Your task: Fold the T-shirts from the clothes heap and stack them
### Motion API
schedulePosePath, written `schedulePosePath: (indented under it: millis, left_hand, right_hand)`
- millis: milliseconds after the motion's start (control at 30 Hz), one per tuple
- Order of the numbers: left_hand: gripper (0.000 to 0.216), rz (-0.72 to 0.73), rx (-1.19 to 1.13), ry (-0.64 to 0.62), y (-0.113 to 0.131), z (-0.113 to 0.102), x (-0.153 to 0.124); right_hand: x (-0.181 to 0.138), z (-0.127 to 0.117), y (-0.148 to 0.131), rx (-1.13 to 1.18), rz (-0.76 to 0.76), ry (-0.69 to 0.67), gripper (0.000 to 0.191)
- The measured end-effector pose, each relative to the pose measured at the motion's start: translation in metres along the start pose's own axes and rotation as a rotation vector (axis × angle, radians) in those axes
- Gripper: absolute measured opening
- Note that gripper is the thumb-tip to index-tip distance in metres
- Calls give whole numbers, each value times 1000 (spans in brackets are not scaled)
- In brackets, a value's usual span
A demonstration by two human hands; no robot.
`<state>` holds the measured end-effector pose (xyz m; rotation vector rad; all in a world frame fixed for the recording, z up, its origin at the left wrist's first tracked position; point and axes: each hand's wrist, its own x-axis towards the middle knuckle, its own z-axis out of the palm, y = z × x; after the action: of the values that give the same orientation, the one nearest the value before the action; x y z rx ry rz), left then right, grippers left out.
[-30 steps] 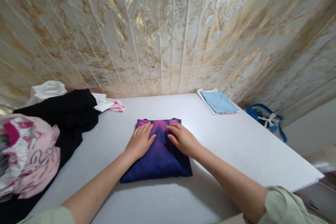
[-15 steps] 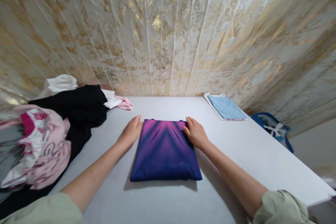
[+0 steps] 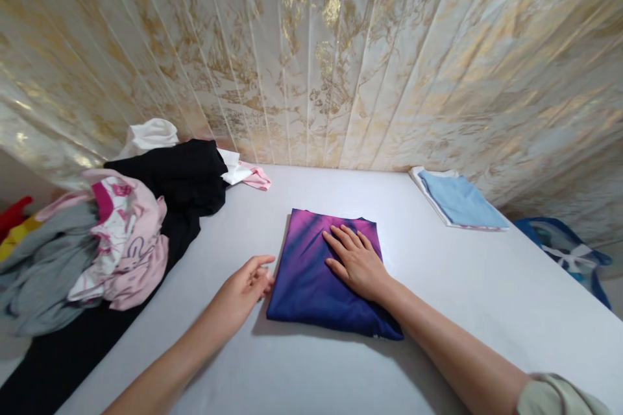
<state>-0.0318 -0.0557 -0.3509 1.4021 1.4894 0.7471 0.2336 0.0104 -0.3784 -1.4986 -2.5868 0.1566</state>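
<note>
A folded shirt [image 3: 311, 266], pink-purple at the far side and dark blue at the near side, lies flat on the white table [image 3: 233, 369], turned slightly. My right hand [image 3: 357, 262] rests flat on its right half, fingers spread and palm down, holding nothing. Beside the shirt's left edge is my left hand [image 3: 246, 285], with the index finger stretched out and the other fingers loosely curled. Nothing shows in it, and whether a fingertip touches the cloth edge I cannot tell.
Heaped clothes lie on the left: a black garment [image 3: 180, 175], a pink one [image 3: 146, 266] and a grey one [image 3: 53, 266]. A light blue folded cloth [image 3: 455, 198] lies on white cloth at the back right. Beyond the right edge is a blue-trimmed bag [image 3: 564, 246]. A patterned curtain [image 3: 311, 65] hangs behind.
My right hand has moved from the shirt's far right corner onto its top. My left hand has drawn back nearer along the left edge. The shirt has turned slightly, and the view has shifted left.
</note>
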Motion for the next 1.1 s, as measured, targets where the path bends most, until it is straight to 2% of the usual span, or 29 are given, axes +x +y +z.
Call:
schedulePosePath:
  millis: [100,233,367,600,700,800,833,867,933,1000,1100]
  left_hand:
    - [52,8,-36,-56,0,2,-19]
    - [54,63,39,-107,4,5,-33]
    - [57,93,96,-167,7,4,-37]
    - [42,65,128,-141,1,6,-34]
    - [38,169,237,-17,2,4,-34]
    - [36,383,445,213,15,9,-33]
    - [36,461,505,228,20,14,-32]
    - [36,534,555,187,25,22,-32]
    - [42,641,634,-11,30,41,-32]
    - [57,677,698,-201,27,61,-34]
    - [77,647,760,-290,17,83,-35]
  right_hand:
    - [1,-1,1,-8,3,-1,57]
    - [0,-4,-1,-13,5,8,57]
    - [0,-3,-1,-12,7,14,56]
    - [9,-7,9,49,-14,-1,53]
    - [24,-18,23,107,-10,31,46]
    - [42,-30,37,69,104,85,40]
    - [48,-33,40,41,140,74,38]
    - [53,-36,42,14,159,48,37]
    - [61,-39,46,-22,155,-23,34]
    - [67,-41,48,-26,134,-91,28]
    - [77,-41,50,13,113,-169,22]
